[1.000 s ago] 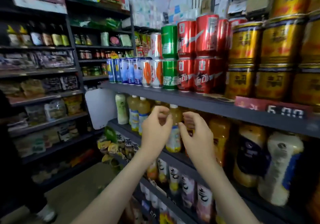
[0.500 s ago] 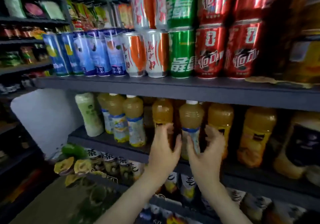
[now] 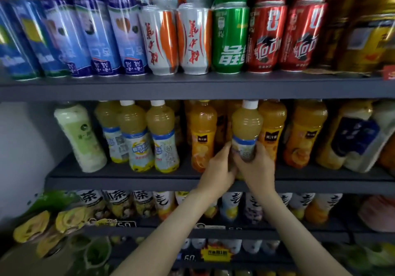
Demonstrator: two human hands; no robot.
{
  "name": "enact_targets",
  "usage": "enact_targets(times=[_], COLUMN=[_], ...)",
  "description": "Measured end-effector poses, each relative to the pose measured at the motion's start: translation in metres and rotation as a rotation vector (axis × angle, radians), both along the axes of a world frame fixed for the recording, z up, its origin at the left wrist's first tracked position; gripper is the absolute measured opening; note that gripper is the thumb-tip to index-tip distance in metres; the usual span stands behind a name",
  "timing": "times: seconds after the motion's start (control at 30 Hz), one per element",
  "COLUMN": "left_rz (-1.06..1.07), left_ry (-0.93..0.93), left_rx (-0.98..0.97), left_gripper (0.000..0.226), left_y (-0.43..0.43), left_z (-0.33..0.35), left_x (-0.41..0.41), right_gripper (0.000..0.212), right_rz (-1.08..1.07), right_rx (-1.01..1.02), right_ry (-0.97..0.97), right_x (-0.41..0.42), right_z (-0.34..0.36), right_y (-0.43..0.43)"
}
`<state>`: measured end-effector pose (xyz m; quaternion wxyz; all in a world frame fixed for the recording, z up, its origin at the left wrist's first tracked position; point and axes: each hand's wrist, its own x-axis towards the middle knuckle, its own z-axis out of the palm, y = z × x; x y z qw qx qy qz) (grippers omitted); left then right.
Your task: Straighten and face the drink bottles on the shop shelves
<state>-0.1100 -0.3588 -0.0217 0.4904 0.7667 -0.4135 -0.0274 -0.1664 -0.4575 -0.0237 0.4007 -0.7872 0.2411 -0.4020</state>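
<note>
Centre of the frame, middle shelf: a pale yellow plastic drink bottle (image 3: 246, 126) with a white cap and blue-and-white label stands upright; its base is hidden behind the hands.
Left hand (image 3: 218, 167): fingers curled round the bottle's lower left side.
Right hand (image 3: 259, 164): fingers wrapped round its lower right side, over the label.
Room leftward: a dark gap separates it from an orange juice bottle (image 3: 202, 134).
Room rightward: a second orange bottle (image 3: 272, 126) sits just beside and behind, with no visible gap.
Room above: the cap reaches close under the dark grey upper shelf (image 3: 192, 87).
Front edge: a bare strip of the dark grey middle shelf board (image 3: 128, 176) runs before the row.
Left of frame: three matching yellow bottles (image 3: 136, 134), then a pale green bottle (image 3: 79, 136) by a white wall (image 3: 23, 147).
Top of frame: upright drink cans (image 3: 229, 40) in blue, white-orange, green and red.
</note>
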Motion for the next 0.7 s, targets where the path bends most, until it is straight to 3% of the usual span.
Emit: enact_targets(times=[0.07,0.13,0.3,0.43,0.57,0.7], left_rz=[-0.039,0.034,0.581,0.988,0.965,0.818], left_ry=[-0.046,-0.135,-0.272,-0.193,0.031,0.091], left_rx=[-0.008,-0.138,-0.441,-0.448,-0.308,-0.127], left_gripper=[0.051,0.039,0.016,0.042,0.083,0.058], left_y=[0.019,0.045,0.134,0.201,0.246,0.256], left_z=[0.003,0.007,0.010,0.022,0.035,0.041], left_x=[-0.005,-0.006,0.028,0.080,0.144,0.173], right_gripper=[0.041,0.036,0.052,0.053,0.039,0.031], right_rz=[0.005,0.050,0.177,0.284,0.338,0.326], right_rx=[0.014,0.014,0.029,0.041,0.072,0.071], right_ry=[-0.028,-0.106,-0.196,-0.231,-0.226,-0.178], right_x=[-0.013,-0.027,-0.027,-0.007,0.023,0.055], right_z=[0.001,0.001,0.001,0.003,0.001,-0.003], right_y=[0.009,0.023,0.071,0.127,0.180,0.226])
